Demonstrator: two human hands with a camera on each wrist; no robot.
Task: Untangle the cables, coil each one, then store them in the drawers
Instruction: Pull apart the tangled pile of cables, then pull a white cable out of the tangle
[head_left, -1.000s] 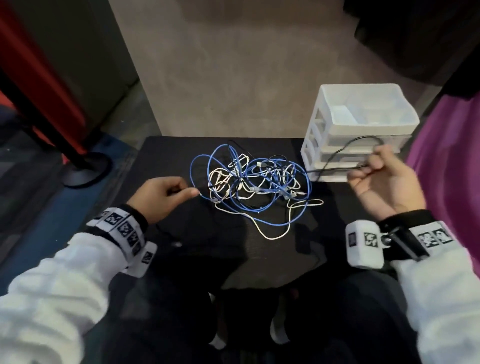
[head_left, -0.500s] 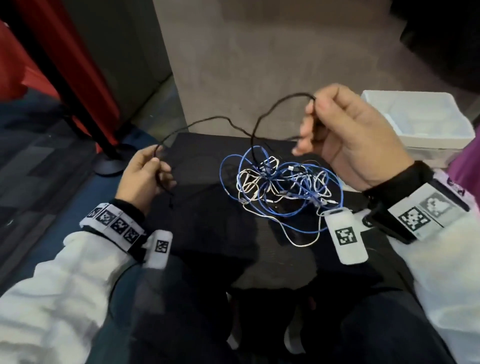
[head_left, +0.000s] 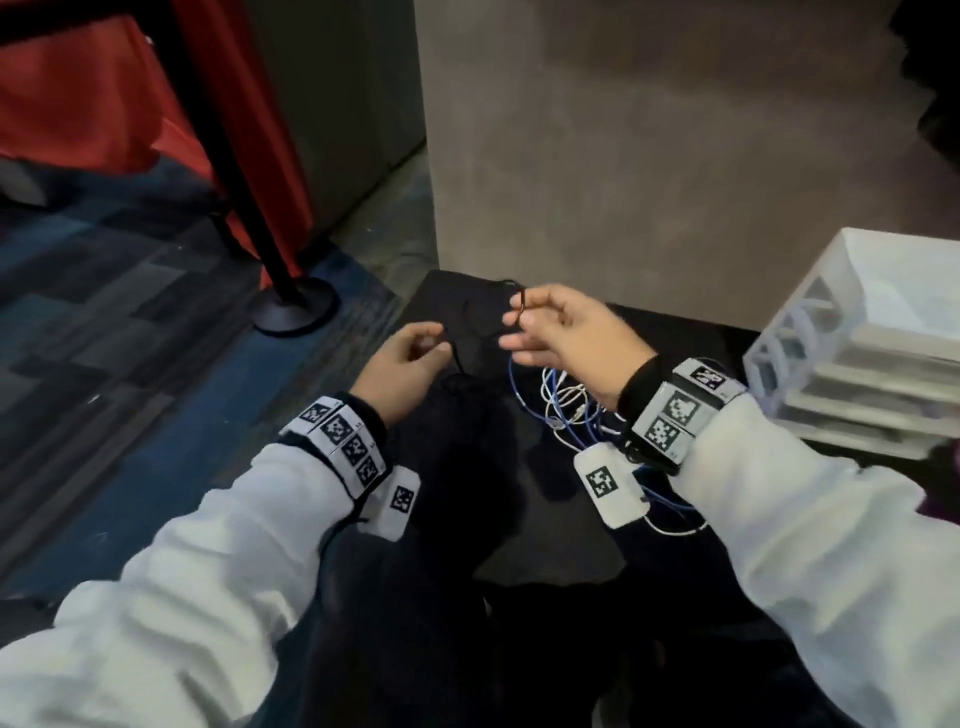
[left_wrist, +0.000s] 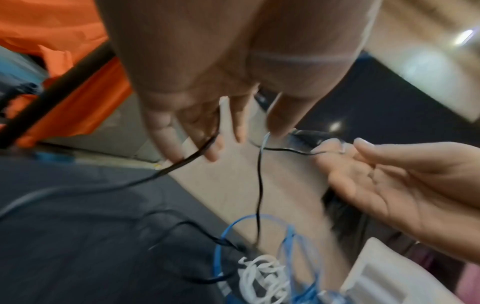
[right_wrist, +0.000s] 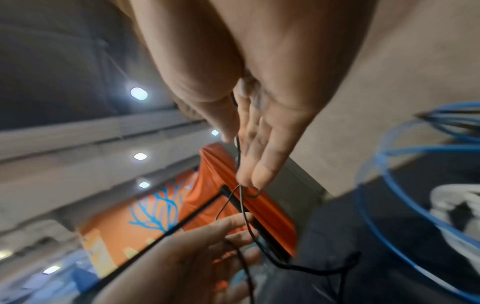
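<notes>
My right hand (head_left: 566, 338) pinches a small loop of the black cable (left_wrist: 258, 185) between thumb and forefinger, the other fingers (right_wrist: 255, 160) held nearly straight. My left hand (head_left: 400, 364) curls its fingers (left_wrist: 166, 139) loosely round the same cable lower down, feeding it; the grip looks light. Both hands are raised above the black table (head_left: 691, 332), close together, near its far left corner. From the right-hand loop the cable drops toward the tangle of blue cable (head_left: 566, 415) and white cable (head_left: 550, 387), which lies on the table under my right wrist. In the left wrist view the black strand still runs into that tangle, so judged not fully free. The white drawer unit (head_left: 857, 374) stands at the right edge of the table, well apart from the hands. Risk: if I wind on while the tail is caught, the pull may drag the bundle or tighten a knot; the thin loop could also slip from the pinch and spring open. Against half a second ago: the hands were wide apart with the cable stretched between them; now they have closed together and the first loop is formed.
</notes>
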